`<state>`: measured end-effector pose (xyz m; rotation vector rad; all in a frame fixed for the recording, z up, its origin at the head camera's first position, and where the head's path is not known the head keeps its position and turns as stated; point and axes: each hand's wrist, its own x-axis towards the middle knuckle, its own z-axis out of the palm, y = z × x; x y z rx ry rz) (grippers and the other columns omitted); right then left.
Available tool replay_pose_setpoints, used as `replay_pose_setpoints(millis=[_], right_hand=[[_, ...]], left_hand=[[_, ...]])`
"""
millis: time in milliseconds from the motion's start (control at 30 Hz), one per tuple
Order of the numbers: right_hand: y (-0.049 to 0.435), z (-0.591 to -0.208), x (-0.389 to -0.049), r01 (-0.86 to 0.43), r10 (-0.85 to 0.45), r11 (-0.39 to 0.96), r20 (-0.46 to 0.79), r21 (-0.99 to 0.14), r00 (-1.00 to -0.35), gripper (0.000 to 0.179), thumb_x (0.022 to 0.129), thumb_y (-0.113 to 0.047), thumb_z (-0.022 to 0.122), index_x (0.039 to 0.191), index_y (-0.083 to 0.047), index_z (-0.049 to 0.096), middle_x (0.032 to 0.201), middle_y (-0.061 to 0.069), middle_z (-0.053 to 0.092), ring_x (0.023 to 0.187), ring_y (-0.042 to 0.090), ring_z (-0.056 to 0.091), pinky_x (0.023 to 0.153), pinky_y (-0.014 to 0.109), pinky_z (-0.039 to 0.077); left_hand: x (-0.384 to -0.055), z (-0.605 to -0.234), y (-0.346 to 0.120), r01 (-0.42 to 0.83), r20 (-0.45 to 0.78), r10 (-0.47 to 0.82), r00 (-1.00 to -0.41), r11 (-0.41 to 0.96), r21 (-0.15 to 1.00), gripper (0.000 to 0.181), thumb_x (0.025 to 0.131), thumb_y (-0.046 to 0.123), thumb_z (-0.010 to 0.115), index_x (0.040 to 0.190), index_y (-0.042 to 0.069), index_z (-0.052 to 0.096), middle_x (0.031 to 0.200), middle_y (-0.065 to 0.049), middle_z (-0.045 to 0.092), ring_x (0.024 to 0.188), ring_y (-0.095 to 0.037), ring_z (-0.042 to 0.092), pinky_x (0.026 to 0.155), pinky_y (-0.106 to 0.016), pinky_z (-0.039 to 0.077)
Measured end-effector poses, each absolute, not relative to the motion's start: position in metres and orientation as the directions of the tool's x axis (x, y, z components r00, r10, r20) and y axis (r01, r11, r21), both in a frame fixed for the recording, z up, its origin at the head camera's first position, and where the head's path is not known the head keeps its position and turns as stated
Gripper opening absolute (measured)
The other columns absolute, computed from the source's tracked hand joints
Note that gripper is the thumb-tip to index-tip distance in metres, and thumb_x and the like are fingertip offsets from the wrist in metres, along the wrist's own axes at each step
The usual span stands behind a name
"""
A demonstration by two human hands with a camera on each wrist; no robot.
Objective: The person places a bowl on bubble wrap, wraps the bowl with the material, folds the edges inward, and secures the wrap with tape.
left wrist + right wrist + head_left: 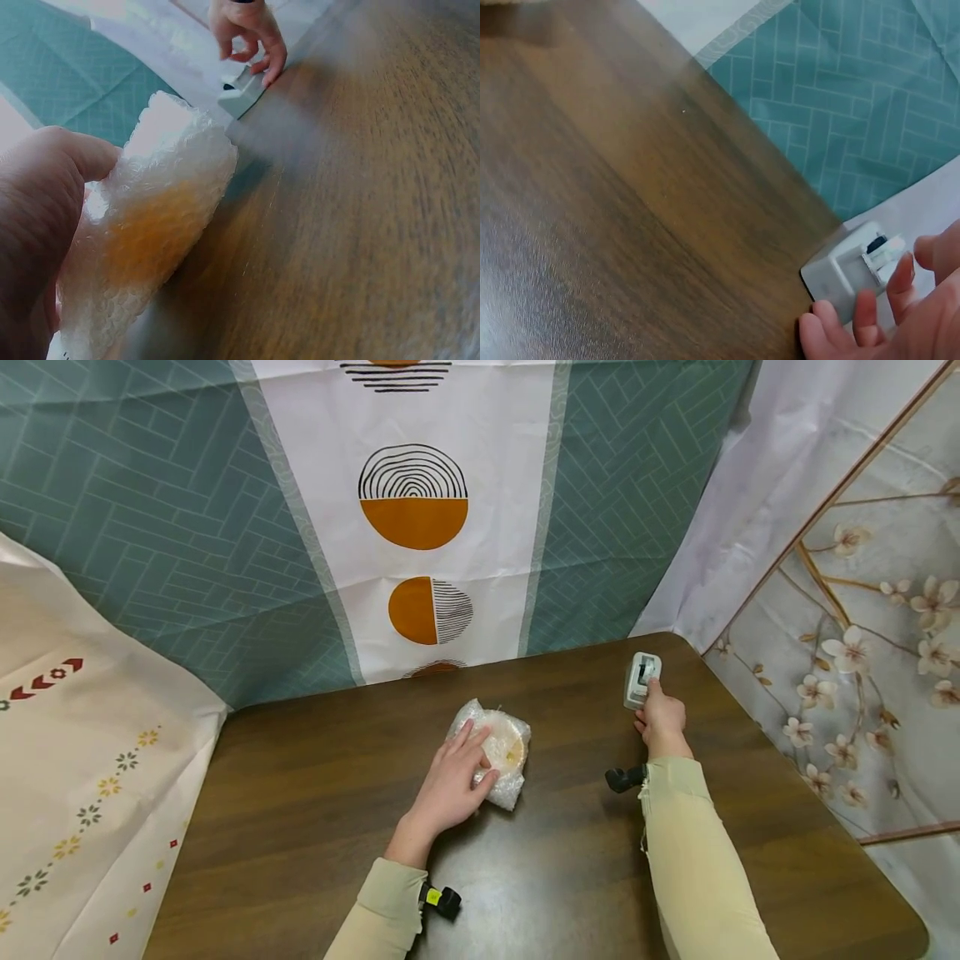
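Observation:
My left hand (pixel 453 781) lies over a bubble-wrapped package (pixel 513 747) on the table, fingers spread across its top. The left wrist view shows the thumb against the clear bubble wrap (pixel 180 142), with something orange showing through. Farther right, my right hand (pixel 663 718) holds the near end of a small grey-white tape dispenser (pixel 632 693) near the table's back right corner. In the right wrist view, thumb and index finger are at the white piece (pixel 885 255) on the dispenser, while other fingers curl by its side. Whether they pinch tape is unclear.
The brown wooden table (pixel 315 827) has a rounded back right corner. Behind it hangs a green and white patterned cloth (pixel 495 527). A cream embroidered cloth (pixel 90 760) hangs at left, and a flowered cloth (pixel 847 693) at right.

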<state>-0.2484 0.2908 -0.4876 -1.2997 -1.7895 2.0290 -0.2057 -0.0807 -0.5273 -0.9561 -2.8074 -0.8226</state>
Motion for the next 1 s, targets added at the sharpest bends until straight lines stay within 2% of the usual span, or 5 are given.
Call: replay_pose_setpoints(millis=[100, 200, 433, 667, 1000], right_hand=[[0.290, -0.483, -0.250, 0.414, 0.592, -0.377, -0.559, -0.829, -0.580, 0.073, 0.108, -0.054, 0.052, 0.163, -0.009, 0.036, 0.111, -0.001, 0.049, 0.093, 0.012, 0.059, 0.092, 0.032, 0.057], [0.289, -0.481, -0.251, 0.394, 0.589, -0.413, -0.571, -0.821, -0.572, 0.065, 0.108, -0.047, 0.057, 0.159, -0.010, 0.042, 0.112, -0.001, 0.052, 0.096, 0.013, 0.058, 0.096, 0.034, 0.056], [0.289, -0.479, -0.244, 0.356, 0.568, -0.442, -0.564, -0.823, -0.600, 0.045, 0.109, -0.039, 0.061, 0.145, -0.013, 0.054, 0.119, 0.001, 0.057, 0.103, 0.015, 0.059, 0.104, 0.036, 0.054], [0.290, -0.476, -0.235, 0.333, 0.531, -0.439, -0.540, -0.834, -0.653, 0.018, 0.110, -0.038, 0.057, 0.114, -0.020, 0.056, 0.123, 0.003, 0.058, 0.113, 0.019, 0.059, 0.110, 0.040, 0.050], [0.283, -0.480, -0.223, 0.250, 0.525, -0.497, -0.517, -0.831, -0.676, 0.014, 0.110, -0.036, 0.056, 0.111, -0.022, 0.054, 0.119, 0.000, 0.061, 0.123, 0.020, 0.053, 0.115, 0.046, 0.045]], left_hand=[[-0.206, -0.526, -0.080, 0.582, 0.221, 0.550, -0.806, 0.665, 0.468, 0.020, 0.106, 0.037, 0.064, 0.096, 0.019, 0.062, 0.169, -0.003, 0.042, 0.163, -0.024, 0.019, 0.124, -0.065, 0.025], [-0.206, -0.526, -0.081, 0.577, 0.216, 0.547, -0.809, 0.666, 0.473, 0.021, 0.106, 0.037, 0.063, 0.097, 0.019, 0.063, 0.169, -0.003, 0.041, 0.163, -0.024, 0.018, 0.124, -0.064, 0.026], [-0.207, -0.527, -0.081, 0.576, 0.218, 0.547, -0.808, 0.658, 0.485, 0.022, 0.106, 0.038, 0.063, 0.098, 0.018, 0.064, 0.169, -0.003, 0.042, 0.163, -0.024, 0.018, 0.124, -0.063, 0.026], [-0.208, -0.527, -0.082, 0.587, 0.226, 0.554, -0.801, 0.653, 0.479, 0.022, 0.106, 0.037, 0.063, 0.099, 0.017, 0.064, 0.169, -0.004, 0.042, 0.163, -0.025, 0.018, 0.123, -0.064, 0.026], [-0.206, -0.526, -0.081, 0.590, 0.236, 0.553, -0.799, 0.646, 0.484, 0.020, 0.106, 0.035, 0.064, 0.098, 0.017, 0.064, 0.168, -0.005, 0.043, 0.163, -0.026, 0.020, 0.123, -0.065, 0.027]])
